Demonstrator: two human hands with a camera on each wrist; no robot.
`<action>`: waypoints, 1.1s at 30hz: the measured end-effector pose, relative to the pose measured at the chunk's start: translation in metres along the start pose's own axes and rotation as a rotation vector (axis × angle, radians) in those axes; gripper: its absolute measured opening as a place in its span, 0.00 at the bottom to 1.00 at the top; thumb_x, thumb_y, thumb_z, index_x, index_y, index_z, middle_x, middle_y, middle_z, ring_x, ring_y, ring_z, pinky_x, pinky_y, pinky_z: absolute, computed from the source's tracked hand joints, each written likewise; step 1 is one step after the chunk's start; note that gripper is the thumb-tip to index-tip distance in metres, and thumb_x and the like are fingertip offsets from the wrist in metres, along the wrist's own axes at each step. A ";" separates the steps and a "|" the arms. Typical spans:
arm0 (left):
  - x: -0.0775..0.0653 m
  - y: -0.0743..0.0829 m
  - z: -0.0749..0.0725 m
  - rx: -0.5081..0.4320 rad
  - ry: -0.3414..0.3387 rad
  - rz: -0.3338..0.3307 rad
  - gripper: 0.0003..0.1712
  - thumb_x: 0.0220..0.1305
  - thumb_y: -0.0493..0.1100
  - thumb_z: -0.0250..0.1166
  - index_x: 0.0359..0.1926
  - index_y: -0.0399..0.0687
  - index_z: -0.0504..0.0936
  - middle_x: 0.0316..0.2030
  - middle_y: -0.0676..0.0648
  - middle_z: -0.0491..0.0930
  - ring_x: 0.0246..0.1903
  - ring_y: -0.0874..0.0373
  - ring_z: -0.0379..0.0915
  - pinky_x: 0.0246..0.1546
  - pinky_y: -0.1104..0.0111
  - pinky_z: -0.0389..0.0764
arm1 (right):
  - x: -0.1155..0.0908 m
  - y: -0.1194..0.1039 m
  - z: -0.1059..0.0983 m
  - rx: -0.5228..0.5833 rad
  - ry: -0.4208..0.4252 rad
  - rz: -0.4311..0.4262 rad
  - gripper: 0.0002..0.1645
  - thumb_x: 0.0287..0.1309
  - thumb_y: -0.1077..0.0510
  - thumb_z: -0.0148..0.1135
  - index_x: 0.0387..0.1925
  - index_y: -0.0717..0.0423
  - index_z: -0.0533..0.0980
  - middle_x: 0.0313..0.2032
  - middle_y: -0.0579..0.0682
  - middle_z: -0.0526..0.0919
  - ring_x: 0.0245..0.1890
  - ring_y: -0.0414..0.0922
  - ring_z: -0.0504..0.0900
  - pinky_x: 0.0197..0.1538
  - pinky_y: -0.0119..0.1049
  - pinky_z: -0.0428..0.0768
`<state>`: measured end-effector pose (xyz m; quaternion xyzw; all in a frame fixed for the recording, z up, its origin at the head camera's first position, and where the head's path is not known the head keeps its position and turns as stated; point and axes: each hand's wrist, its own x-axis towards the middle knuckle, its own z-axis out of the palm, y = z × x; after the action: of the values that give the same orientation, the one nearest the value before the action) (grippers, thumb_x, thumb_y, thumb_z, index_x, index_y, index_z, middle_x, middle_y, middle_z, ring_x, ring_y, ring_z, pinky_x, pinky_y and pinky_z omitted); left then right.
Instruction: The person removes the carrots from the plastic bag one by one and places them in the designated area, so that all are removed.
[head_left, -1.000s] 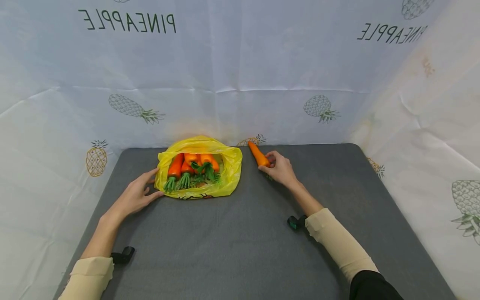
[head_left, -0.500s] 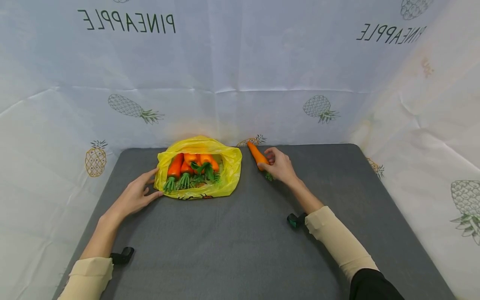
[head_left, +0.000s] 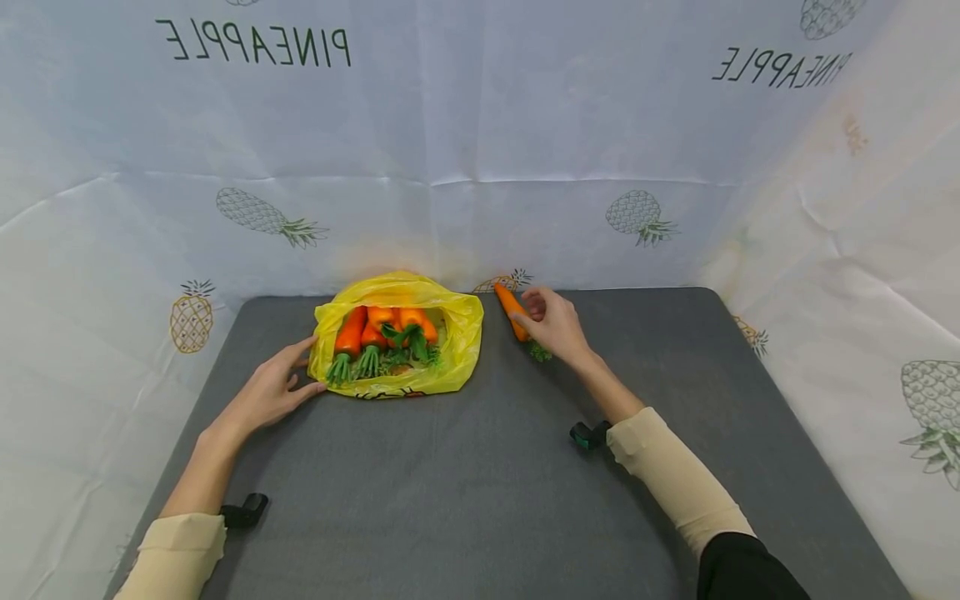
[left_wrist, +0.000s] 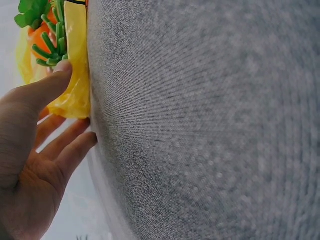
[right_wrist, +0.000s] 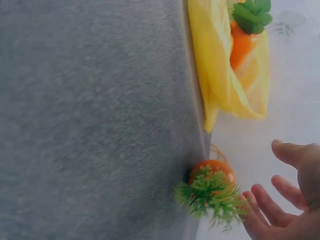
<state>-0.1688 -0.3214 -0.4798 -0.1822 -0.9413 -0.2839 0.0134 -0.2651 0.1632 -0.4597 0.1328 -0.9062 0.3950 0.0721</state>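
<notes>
A yellow plastic bag point(head_left: 467, 350) lies at the back of the table, its mouth facing me. Inside are carrots point(head_left: 350, 333) with green stalks and orange peppers point(head_left: 417, 321) with green leaves. My left hand point(head_left: 272, 390) rests against the bag's left side, thumb at the lower rim and fingers spread along the side. In the left wrist view the thumb tip point(left_wrist: 63, 67) touches the rim by the green stalks. Right of the bag lies a single carrot point(head_left: 512, 312) with a feathery green top point(right_wrist: 212, 195). My right hand point(head_left: 555, 323) hovers beside it, fingers loosely bent and holding nothing.
Grey cloth covers the table point(head_left: 450, 483). A white curtain point(head_left: 480, 125) printed with pineapples hangs right behind the back edge, and more of it flanks both sides. Black wrist cameras point(head_left: 246, 511) are strapped to the forearms.
My right hand has let go of the carrot and lifted slightly up and away, uncovering its green top. The carrot stays on the table. My left hand and the bag have not moved.
</notes>
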 end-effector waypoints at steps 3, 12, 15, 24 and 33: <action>0.000 0.000 0.000 -0.002 -0.005 -0.008 0.49 0.70 0.40 0.76 0.83 0.31 0.60 0.75 0.23 0.67 0.64 0.26 0.80 0.52 0.40 0.88 | 0.002 -0.005 0.001 0.000 0.001 -0.029 0.29 0.70 0.48 0.75 0.61 0.65 0.80 0.53 0.65 0.88 0.50 0.59 0.89 0.56 0.54 0.89; 0.000 0.001 -0.001 -0.004 -0.007 -0.010 0.49 0.70 0.40 0.76 0.83 0.31 0.60 0.74 0.23 0.68 0.64 0.26 0.80 0.53 0.40 0.88 | 0.010 -0.020 0.006 0.028 -0.036 -0.109 0.29 0.71 0.48 0.74 0.62 0.64 0.79 0.57 0.66 0.87 0.55 0.60 0.89 0.61 0.55 0.88; -0.001 0.001 -0.001 -0.003 -0.006 -0.011 0.49 0.70 0.40 0.76 0.83 0.32 0.60 0.74 0.22 0.68 0.64 0.26 0.80 0.53 0.40 0.88 | 0.013 -0.028 0.008 0.040 -0.041 -0.141 0.29 0.71 0.49 0.74 0.63 0.65 0.79 0.58 0.67 0.86 0.57 0.61 0.88 0.62 0.55 0.87; -0.002 0.001 -0.001 -0.008 0.003 0.001 0.49 0.70 0.40 0.76 0.83 0.32 0.60 0.74 0.23 0.68 0.64 0.26 0.80 0.52 0.40 0.88 | 0.016 -0.050 0.016 0.053 -0.013 -0.234 0.25 0.72 0.51 0.73 0.60 0.63 0.80 0.55 0.66 0.86 0.53 0.61 0.89 0.59 0.55 0.89; -0.001 0.000 0.000 -0.004 0.008 0.002 0.49 0.70 0.40 0.76 0.83 0.32 0.61 0.74 0.23 0.68 0.63 0.26 0.80 0.52 0.40 0.88 | 0.018 -0.066 0.024 0.059 -0.005 -0.292 0.26 0.71 0.52 0.75 0.60 0.64 0.80 0.54 0.65 0.86 0.52 0.58 0.89 0.58 0.52 0.90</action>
<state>-0.1675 -0.3215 -0.4801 -0.1819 -0.9405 -0.2866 0.0172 -0.2635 0.0991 -0.4256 0.2662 -0.8654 0.4065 0.1225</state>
